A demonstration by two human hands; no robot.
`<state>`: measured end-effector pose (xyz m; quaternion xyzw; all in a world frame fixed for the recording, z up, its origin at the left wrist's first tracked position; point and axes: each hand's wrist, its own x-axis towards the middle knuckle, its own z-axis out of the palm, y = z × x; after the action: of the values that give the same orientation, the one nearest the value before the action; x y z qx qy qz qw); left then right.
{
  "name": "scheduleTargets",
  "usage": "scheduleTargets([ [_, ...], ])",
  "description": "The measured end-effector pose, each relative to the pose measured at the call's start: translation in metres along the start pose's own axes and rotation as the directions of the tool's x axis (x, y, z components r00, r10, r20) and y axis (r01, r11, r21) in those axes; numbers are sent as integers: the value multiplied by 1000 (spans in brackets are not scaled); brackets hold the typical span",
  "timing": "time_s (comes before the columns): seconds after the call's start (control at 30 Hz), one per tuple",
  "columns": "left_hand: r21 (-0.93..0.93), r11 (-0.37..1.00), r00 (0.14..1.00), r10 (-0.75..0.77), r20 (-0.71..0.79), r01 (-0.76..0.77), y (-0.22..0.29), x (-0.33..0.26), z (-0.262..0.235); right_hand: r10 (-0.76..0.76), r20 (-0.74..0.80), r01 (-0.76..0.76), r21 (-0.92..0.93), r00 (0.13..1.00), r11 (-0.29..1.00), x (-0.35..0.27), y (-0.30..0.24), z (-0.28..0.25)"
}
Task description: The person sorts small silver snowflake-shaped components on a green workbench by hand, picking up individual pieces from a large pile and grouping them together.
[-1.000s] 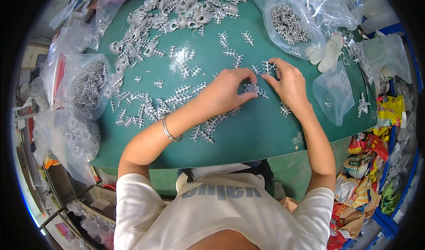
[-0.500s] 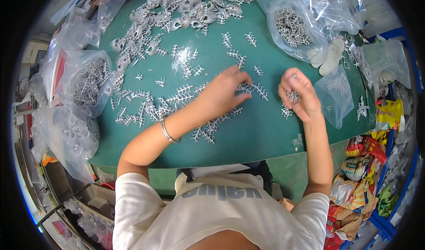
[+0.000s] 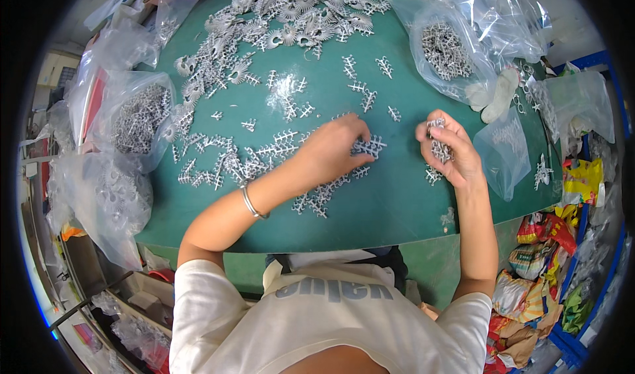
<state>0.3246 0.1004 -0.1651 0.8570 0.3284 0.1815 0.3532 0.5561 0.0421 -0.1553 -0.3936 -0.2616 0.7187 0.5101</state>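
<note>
My left hand (image 3: 336, 146), a bangle on its wrist, is closed on small silvery branched metal pieces (image 3: 369, 147), which stick out between thumb and fingers just above the table. How many it holds I cannot tell. To the right, my right hand (image 3: 456, 150) is curled around a small bunch of the same branched pieces (image 3: 440, 149). One more piece (image 3: 432, 174) shows right beneath that hand. Loose branched pieces (image 3: 276, 146) lie in a band left of my left hand, partly hidden by my forearm.
On the green table (image 3: 397, 208), a heap of fan-shaped and branched metal parts (image 3: 291, 16) spreads at the back. A clear bag of pieces (image 3: 444, 51) lies back right, beside pale gloves (image 3: 497, 96). Another filled bag (image 3: 140, 119) stands left. White powder (image 3: 283, 91) marks the middle.
My left fingers have drawn in around branched pieces that lay on the table under them. The right hand stays in place, its bunch showing more. The whole view has shifted slightly.
</note>
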Motion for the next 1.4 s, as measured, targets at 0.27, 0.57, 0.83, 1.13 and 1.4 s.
scheduleTargets([
  [0.27, 91, 991, 993, 103, -50, -98, 10, 1, 6, -114, -107, 27, -602, 988, 798, 45, -14, 24],
  [0.57, -971, -35, 957, -165, 239, 237, -16, 2, -26, -380, 40, 98, -986, 924, 134, 81, 2, 31],
  [0.83, -879, 270, 838, -498, 222, 394, -29, 17, -42, -232, 11, 148, -798, 973, 584, 74, -3, 20],
  [1.13, 111, 993, 996, 41, -78, -32, -71, 81, -36, -167, -292, 80, -288, 942, 954, 72, -7, 6],
  [1.4, 46, 994, 994, 98, 50, -100, -72, 68, -36, -579, 113, -136, -919, 807, -369, 118, -2, 33],
])
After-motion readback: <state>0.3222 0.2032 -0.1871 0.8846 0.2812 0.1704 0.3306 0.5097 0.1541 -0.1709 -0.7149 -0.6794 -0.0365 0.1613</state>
